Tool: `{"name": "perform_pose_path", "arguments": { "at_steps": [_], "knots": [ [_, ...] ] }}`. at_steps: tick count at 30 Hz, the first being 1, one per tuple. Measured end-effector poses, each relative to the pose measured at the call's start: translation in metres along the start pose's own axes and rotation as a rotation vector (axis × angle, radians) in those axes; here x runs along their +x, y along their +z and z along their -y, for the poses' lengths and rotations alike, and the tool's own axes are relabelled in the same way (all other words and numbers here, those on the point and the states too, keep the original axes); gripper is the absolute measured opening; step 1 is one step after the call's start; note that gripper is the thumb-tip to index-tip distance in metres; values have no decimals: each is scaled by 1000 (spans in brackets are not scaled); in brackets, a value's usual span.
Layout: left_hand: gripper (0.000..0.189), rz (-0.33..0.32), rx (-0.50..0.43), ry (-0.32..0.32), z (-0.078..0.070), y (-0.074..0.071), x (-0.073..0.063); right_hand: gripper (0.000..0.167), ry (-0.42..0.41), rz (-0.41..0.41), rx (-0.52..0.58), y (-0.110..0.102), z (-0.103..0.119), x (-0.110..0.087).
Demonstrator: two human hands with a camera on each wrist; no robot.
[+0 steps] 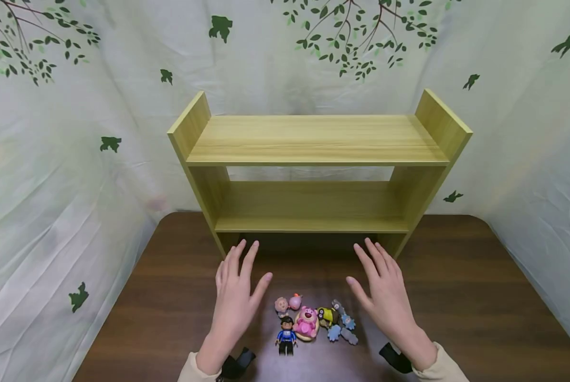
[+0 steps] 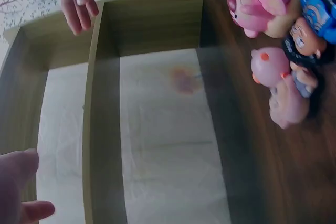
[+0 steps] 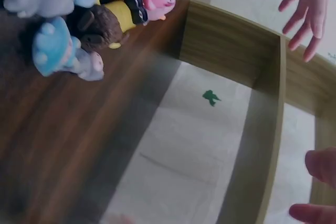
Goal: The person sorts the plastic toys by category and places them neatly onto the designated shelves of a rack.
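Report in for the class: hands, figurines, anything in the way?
Left hand and right hand empty. Pink bear, blue-topped figure and other figurines clustered on brown table between them. Wooden shelf beyond; nothing seen blocking the figurines.

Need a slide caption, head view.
Left hand and right hand, both empty, above a brown table, toy figures between them, wooden shelf beyond.

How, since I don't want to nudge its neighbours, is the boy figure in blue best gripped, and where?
Probably pinch the boy figure by its black legs, coming from the near left with the left hand: the legs jut out nearer than the pink bear, which crowds its upper body.
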State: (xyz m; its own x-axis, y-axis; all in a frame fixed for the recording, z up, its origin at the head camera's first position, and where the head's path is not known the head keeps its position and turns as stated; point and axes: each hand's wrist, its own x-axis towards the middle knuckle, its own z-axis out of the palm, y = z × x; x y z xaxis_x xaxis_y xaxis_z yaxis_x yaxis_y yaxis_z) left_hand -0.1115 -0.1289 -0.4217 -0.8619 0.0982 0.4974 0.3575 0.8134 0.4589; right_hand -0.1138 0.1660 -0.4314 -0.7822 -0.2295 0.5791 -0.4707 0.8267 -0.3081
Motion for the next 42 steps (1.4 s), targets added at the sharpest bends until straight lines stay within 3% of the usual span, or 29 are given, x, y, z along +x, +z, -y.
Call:
{"name": "perform_pose_path", "arguments": {
  "at_steps": [3, 9, 14, 20, 25, 29, 33, 42],
  "knots": [
    [60, -80, -69, 23, 7, -2, 1, 62, -15, -36, 113, 2, -3, -2],
    [47, -226, -203, -11, 27, -7, 8, 53, 28, -36, 299, 8, -6, -10],
    [39, -381, -318, -27, 45, -16, 19, 47, 56, -30, 385, 13, -6, -16],
    [40, -482, -366, -89, 58, -23, 27, 42, 96, 21, 463, 19, -6, -21],
    [42, -469, -437, -123, 52, -35, 40, 39, 116, 89, 537, 24, -5, -22],
    [45, -399, -540, -119, 43, -47, 54, 38, 129, 149, 611, 26, -7, -23],
    [50, -327, -628, -114, 44, -52, 64, 37, 161, 239, 695, 30, -9, -24],
    [59, -208, -690, -131, 48, -57, 76, 34, 183, 413, 730, 40, -7, -24]
  ]
}}
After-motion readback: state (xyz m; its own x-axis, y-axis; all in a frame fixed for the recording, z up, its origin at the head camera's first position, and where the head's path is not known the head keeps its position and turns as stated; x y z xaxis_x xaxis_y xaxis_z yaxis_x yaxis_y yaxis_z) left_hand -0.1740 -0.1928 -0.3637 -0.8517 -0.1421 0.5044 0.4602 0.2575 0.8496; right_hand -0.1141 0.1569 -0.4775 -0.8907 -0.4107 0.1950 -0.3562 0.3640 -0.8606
